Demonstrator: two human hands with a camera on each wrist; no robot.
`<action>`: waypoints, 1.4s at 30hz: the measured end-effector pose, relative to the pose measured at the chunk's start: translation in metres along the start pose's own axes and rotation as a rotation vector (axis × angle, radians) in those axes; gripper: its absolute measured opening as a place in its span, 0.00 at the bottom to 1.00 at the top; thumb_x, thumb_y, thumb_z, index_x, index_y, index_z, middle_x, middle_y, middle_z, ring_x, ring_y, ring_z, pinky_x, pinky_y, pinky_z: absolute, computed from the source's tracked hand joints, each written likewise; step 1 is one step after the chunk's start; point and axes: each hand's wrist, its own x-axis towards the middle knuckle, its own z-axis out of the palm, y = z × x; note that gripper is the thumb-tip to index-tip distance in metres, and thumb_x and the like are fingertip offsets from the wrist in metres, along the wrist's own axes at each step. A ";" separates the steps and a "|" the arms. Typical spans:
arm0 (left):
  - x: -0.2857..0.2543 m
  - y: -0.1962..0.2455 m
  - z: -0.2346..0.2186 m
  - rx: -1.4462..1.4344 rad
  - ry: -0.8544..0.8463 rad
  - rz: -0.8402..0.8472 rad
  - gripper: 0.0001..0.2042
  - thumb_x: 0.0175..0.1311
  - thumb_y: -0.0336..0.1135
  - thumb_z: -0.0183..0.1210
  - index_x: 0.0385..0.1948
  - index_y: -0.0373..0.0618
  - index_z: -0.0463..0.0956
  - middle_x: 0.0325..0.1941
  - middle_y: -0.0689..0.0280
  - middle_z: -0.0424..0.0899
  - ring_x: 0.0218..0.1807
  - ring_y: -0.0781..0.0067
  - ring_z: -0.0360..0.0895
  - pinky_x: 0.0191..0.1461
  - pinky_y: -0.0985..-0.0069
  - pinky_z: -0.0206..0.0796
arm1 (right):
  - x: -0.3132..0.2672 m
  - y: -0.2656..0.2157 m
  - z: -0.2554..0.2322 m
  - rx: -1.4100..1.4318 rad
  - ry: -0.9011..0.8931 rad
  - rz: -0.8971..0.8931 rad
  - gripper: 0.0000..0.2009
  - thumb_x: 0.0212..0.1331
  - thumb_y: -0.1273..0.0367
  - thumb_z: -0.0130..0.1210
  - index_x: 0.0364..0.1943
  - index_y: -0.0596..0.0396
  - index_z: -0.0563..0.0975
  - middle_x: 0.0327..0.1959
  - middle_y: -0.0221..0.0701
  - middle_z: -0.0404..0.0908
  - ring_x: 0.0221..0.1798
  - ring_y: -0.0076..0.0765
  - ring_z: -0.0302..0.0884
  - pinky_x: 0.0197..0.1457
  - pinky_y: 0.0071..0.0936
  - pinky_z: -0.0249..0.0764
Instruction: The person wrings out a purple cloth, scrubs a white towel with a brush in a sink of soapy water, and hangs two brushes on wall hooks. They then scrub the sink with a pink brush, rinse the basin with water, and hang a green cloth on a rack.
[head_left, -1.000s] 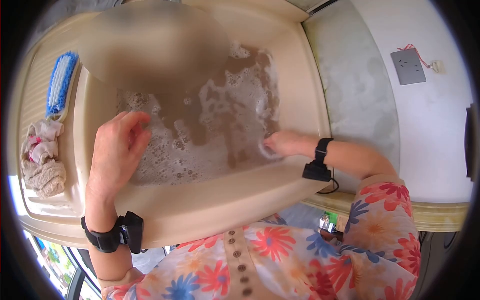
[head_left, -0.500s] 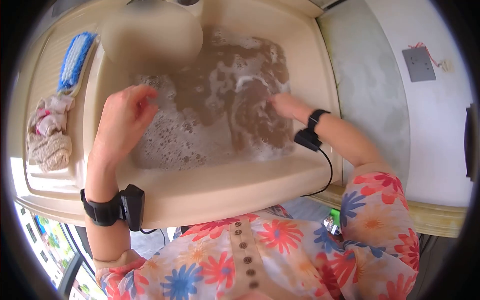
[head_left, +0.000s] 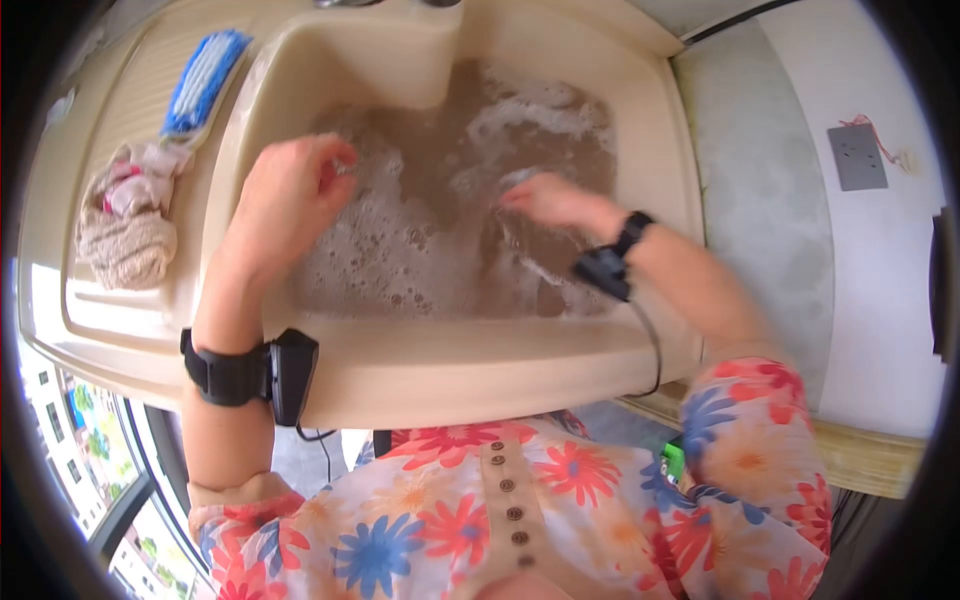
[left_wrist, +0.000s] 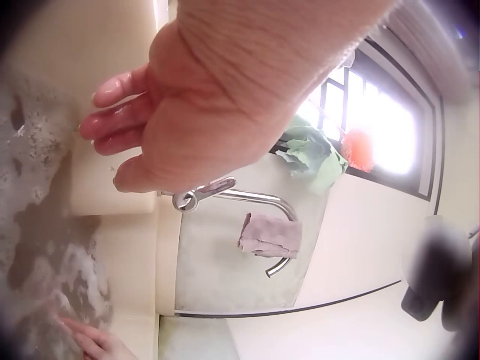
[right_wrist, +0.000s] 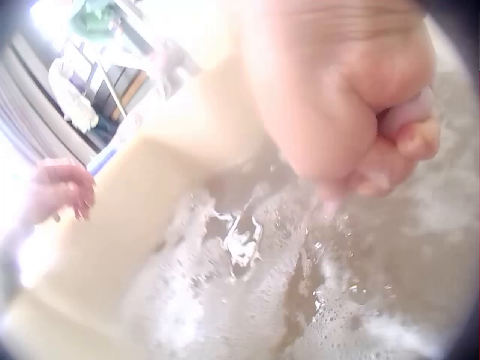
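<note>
Above the left part of a cream sink basin (head_left: 450,360) hovers my left hand (head_left: 290,205), its fingers loosely bent and holding nothing. Wet fingers (left_wrist: 124,124) show in the left wrist view. My right hand (head_left: 555,203) is down at the murky, foamy water (head_left: 390,255) in the right half of the basin. In the right wrist view its fingers (right_wrist: 375,169) are curled in close over the water, with a pale patch (right_wrist: 412,110) between them; I cannot tell whether that is something gripped. The water around this hand is rippled and streaked with foam.
A blue and white brush head (head_left: 205,85) and a crumpled beige cloth (head_left: 130,235) lie on the ribbed drainboard at left. A curved metal faucet (left_wrist: 259,199) with a pinkish cloth (left_wrist: 270,236) on it stands behind. A wall socket (head_left: 857,158) is at right.
My right hand has moved leftward from near the right wall of the basin, stirring the foam. The left hand stays raised in much the same pose. The head view has shifted.
</note>
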 end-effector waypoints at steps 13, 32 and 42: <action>0.001 0.000 -0.005 0.100 0.099 -0.018 0.10 0.50 0.31 0.55 0.34 0.39 0.76 0.22 0.60 0.76 0.25 0.66 0.73 0.32 0.74 0.65 | -0.147 0.002 -0.042 -0.167 -0.698 0.447 0.18 0.59 0.66 0.42 0.54 0.41 0.72 0.21 0.36 0.75 0.18 0.33 0.72 0.17 0.31 0.67; 0.004 -0.011 -0.003 0.188 0.094 -0.010 0.10 0.50 0.30 0.55 0.34 0.39 0.76 0.28 0.56 0.78 0.32 0.58 0.76 0.37 0.68 0.67 | -0.019 -0.174 0.056 0.030 -0.481 -0.322 0.21 0.58 0.72 0.40 0.58 0.49 0.66 0.40 0.46 0.77 0.43 0.50 0.76 0.47 0.39 0.71; 0.001 -0.018 0.000 0.151 0.046 -0.024 0.10 0.49 0.30 0.56 0.33 0.40 0.76 0.26 0.57 0.77 0.28 0.59 0.73 0.34 0.69 0.65 | 0.041 -0.135 0.035 -0.537 -0.227 -0.272 0.21 0.55 0.73 0.42 0.54 0.43 0.70 0.41 0.40 0.78 0.44 0.47 0.77 0.45 0.39 0.74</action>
